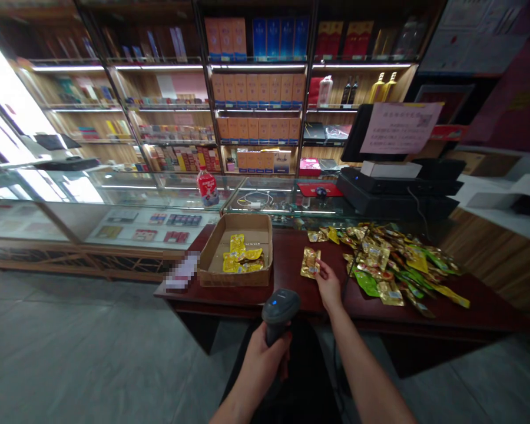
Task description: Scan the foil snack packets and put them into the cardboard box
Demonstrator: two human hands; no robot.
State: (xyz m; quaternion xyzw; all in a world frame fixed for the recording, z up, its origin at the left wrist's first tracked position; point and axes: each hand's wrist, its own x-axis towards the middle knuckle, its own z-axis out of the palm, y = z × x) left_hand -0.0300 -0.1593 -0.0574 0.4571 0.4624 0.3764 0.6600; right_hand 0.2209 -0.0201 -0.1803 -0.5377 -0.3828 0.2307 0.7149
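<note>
Closest to me, my left hand (260, 359) has its grip wrapped tight round the handle of a dark barcode scanner (279, 312), whose head with a small blue light is raised toward the surface (287, 294). Further out, my right hand (329, 287) reaches over the dark red surface, and its fingertips are pinched on the lower edge of a gold snack packet (310, 262) that lies flat there. Right of that hand sprawls a heap of gold, yellow and green packets (393, 265), near but apart from the one I hold. Left of the packet sits an open cardboard box (238, 250) with a few yellow packets (242, 259) inside.
</note>
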